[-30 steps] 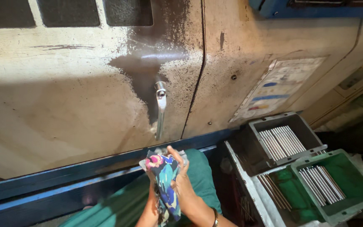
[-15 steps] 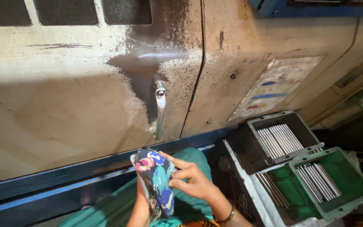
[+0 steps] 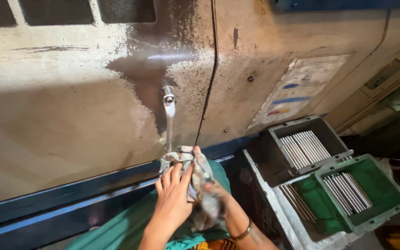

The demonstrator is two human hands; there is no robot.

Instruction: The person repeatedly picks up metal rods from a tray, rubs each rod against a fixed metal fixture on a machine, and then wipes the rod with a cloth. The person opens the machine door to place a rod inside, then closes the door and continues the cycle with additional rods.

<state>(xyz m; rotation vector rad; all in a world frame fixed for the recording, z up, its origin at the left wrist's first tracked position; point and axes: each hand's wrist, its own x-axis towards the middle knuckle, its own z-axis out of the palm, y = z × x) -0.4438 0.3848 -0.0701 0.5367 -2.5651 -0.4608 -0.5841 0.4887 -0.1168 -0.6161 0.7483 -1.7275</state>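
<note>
Both of my hands work a crumpled patterned rag just below a metal door handle on a grimy beige machine door. My left hand lies over the rag from the left, fingers closed on the cloth. My right hand is partly wrapped in the rag and blurred, with a bracelet on the wrist. The rag's top edge sits close to the handle's lower end; I cannot tell if they touch.
A grey crate and a green crate hold several thin metal rods at the lower right. A blue frame rail runs under the door. A faded label is stuck on the right panel. Green cloth lies below my arms.
The rag was held up with its colourful side showing; now it is bunched between both hands and my left hand has come over it. The hands shifted slightly right, under the handle.
</note>
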